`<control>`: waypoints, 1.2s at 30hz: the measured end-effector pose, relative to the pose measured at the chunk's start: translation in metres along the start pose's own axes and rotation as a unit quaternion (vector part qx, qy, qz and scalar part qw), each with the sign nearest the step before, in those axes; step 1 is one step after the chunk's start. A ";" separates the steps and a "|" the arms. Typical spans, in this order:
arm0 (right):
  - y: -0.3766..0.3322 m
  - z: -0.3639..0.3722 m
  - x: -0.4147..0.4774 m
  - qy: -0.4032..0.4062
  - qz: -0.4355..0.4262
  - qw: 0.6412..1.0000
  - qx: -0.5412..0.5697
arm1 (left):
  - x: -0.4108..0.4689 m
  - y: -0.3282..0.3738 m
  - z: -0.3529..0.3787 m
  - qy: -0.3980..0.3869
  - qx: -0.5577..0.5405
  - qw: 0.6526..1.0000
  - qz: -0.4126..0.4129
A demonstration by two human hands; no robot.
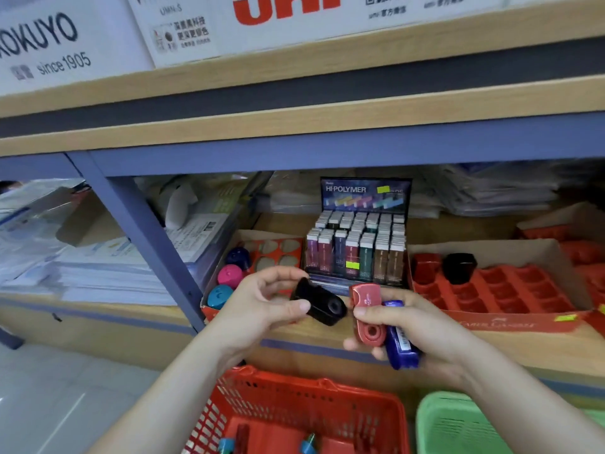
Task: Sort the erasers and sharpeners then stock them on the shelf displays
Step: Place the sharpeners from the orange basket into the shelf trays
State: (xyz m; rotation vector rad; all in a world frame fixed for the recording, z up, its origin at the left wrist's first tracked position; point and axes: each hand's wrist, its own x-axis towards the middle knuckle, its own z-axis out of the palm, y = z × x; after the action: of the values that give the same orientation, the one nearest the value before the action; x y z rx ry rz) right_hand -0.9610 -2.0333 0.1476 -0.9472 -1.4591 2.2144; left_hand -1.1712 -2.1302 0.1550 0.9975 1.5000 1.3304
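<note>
At six o'clock, nearest us, we see a red basket [360,404] holding small items too blurred to name. A green basket [458,424] stands just beside it at five o'clock.

Above the baskets, our left hand [262,309] pinches a black sharpener [319,303] between thumb and fingers, its hole turned toward us. At its three o'clock, almost touching, our right hand [422,329] curls round a red sharpener [366,309] and a blue sharpener [401,339] side by side, the thumb pressing the red one.

Behind the hands, on the shelf, the left tray [278,247] at ten o'clock carries a dark blue [238,258], a pink [230,275] and a teal round sharpener [220,296] in a row. The right tray [510,290] at two o'clock has a seated red sharpener [425,267] and a seated black sharpener [458,267] near its left end. Between the trays, at twelve o'clock, the eraser display [357,244] marked HI-POLYMER stands upright, packed with sleeved erasers.

Farther back lie paper stacks [98,273] at nine o'clock, and brand signs [284,8] hang at the top.
</note>
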 end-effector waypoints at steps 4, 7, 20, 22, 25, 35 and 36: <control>-0.019 -0.049 -0.050 0.056 -0.035 0.987 -0.146 | 0.003 0.025 0.048 0.000 0.095 0.994 0.062; -0.030 -0.094 -0.085 0.138 -0.073 0.958 -0.241 | 0.012 0.049 0.095 -0.004 0.122 0.987 0.105; -0.012 -0.166 -0.112 0.197 -0.094 0.964 -0.150 | 0.076 0.018 0.204 -0.020 0.429 0.887 0.171; -0.013 -0.170 -0.112 0.211 -0.093 0.966 -0.117 | 0.078 0.016 0.209 -0.024 0.443 0.874 0.197; -0.013 -0.170 -0.112 0.219 -0.091 0.969 -0.067 | 0.080 0.016 0.216 -0.030 0.474 0.847 0.237; -0.002 -0.165 -0.108 0.228 -0.074 0.970 0.050 | 0.086 0.004 0.216 0.011 0.516 0.824 0.234; -0.002 -0.164 -0.108 0.228 -0.078 0.969 0.058 | 0.086 0.001 0.217 0.013 0.528 0.811 0.250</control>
State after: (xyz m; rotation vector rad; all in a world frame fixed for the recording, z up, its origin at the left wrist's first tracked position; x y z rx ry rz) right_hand -0.7708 -1.9842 0.1450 -1.1624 -1.1364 1.7917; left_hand -0.9896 -1.9846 0.1370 2.1960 2.1253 0.7201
